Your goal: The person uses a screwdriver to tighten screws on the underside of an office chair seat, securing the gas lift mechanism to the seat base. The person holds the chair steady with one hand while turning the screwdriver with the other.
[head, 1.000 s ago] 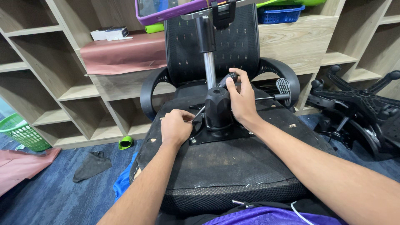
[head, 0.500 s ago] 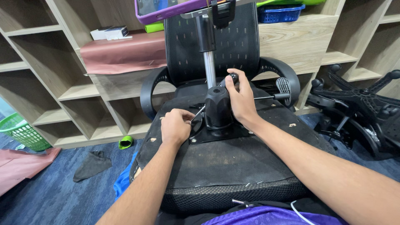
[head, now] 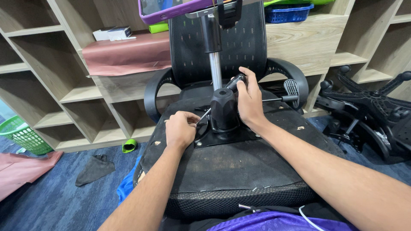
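An upturned black office chair lies before me, its seat underside (head: 239, 167) facing up and its mesh backrest (head: 244, 42) against the shelves. A black tilt mechanism (head: 222, 113) with a chrome gas cylinder (head: 215, 70) stands at the seat's middle. My left hand (head: 180, 128) is closed around a thin metal tool (head: 204, 114) whose tip meets the mechanism's left side. My right hand (head: 249, 100) wraps the mechanism's right side, fingers on a black lever handle (head: 236, 80). A second lever with a flat paddle (head: 292, 87) sticks out to the right.
Wooden cubby shelves (head: 81, 92) fill the wall behind. A black five-star chair base with casters (head: 372, 113) lies at right. A green basket (head: 23, 134), pink sheet (head: 21, 169), dark cloth (head: 95, 169) and green item (head: 128, 146) lie on the blue carpet at left.
Both hands stay in place on the mechanism; the left hand with the tool has shifted only slightly.
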